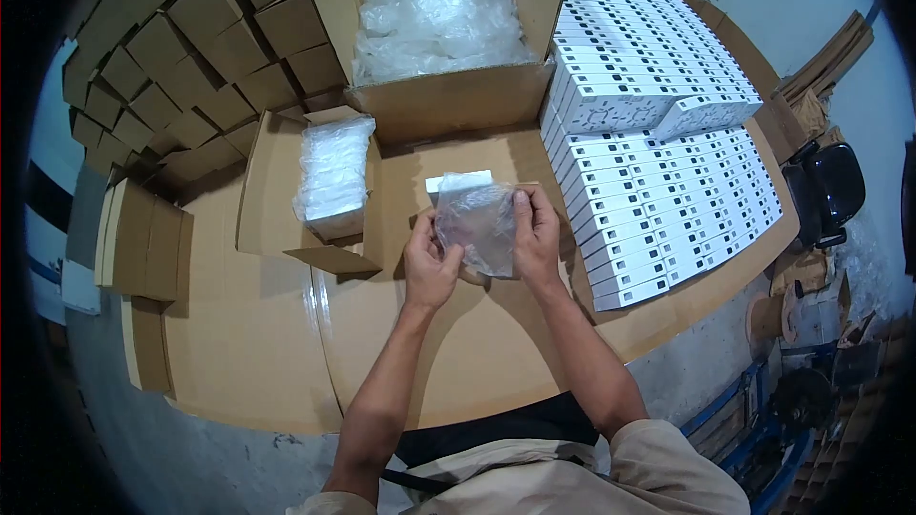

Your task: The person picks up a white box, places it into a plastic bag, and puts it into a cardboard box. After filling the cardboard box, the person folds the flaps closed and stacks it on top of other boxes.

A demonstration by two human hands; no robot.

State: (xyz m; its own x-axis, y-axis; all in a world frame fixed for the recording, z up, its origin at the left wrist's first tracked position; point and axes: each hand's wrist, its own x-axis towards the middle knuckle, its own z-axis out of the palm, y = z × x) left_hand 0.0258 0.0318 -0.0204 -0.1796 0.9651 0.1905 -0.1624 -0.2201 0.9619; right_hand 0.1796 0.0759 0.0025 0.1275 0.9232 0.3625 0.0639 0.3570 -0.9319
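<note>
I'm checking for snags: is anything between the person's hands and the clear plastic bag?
Nothing visible. The left hand and right hand both grip the clear plastic bag directly; a white box lies just beyond it.

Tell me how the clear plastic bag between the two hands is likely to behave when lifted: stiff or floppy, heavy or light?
Probably floppy: the clear plastic bag wrinkles between the left hand and right hand. Likely very light, since the film is thin enough to see through. Its glossy surface may slip from a loose grip.
</note>
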